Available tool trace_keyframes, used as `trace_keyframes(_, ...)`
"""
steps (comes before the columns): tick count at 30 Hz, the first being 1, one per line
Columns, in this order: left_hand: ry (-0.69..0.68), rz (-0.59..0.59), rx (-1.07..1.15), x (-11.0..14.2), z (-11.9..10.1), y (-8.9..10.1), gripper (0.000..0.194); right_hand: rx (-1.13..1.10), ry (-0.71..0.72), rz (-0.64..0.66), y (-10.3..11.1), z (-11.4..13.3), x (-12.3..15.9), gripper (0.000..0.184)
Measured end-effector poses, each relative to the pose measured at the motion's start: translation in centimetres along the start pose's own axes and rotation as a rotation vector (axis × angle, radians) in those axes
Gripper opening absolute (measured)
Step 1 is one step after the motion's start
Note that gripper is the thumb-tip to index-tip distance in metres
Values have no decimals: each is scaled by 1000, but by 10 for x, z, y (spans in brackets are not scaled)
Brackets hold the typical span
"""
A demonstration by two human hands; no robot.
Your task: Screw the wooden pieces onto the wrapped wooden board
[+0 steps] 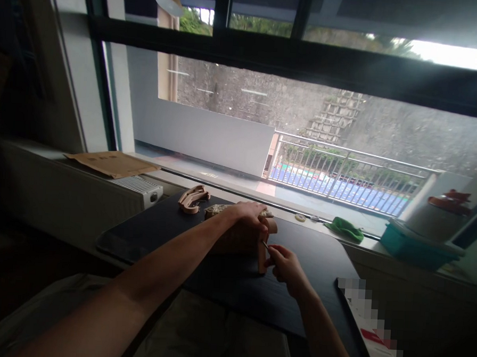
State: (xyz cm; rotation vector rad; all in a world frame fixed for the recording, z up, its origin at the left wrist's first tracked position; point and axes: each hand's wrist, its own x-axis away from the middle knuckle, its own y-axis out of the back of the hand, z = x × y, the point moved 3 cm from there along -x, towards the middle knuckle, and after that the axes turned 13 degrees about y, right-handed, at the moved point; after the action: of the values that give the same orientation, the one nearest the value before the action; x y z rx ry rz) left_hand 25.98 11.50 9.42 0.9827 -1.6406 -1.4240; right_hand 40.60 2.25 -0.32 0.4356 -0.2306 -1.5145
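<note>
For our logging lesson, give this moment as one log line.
left hand: at upright wooden piece | right hand: pinching thin rod at it

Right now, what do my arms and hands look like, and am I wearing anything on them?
Your left arm and right arm show no sleeve. Your left hand and right hand are ungloved, and I see no watch or bracelet on either wrist. The picture is too dim to rule out a thin ring or small markings.

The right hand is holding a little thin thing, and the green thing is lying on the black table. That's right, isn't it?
Not quite: the head view shows the green thing on the windowsill, not the black table. The right hand is indeed holding a little thin thing.
</note>
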Motion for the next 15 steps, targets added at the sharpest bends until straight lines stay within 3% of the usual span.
trace_keyframes(5,-7,-7,15,-3,4,-3,66,-113,71,-85,7,-9,18,60)
trace_keyframes(8,1,4,19,-4,4,-3,66,-126,144,-138,20,-8,31,58)
trace_keyframes(10,10,11,18,-5,3,-2,66,24,182,-171,28,-5,38,53)
trace_keyframes(12,15,18,15,-5,3,-2,67,317,204,-190,35,0,43,48)
trace_keyframes(15,15,19,13,-5,3,-3,68,629,186,-121,35,4,44,43)
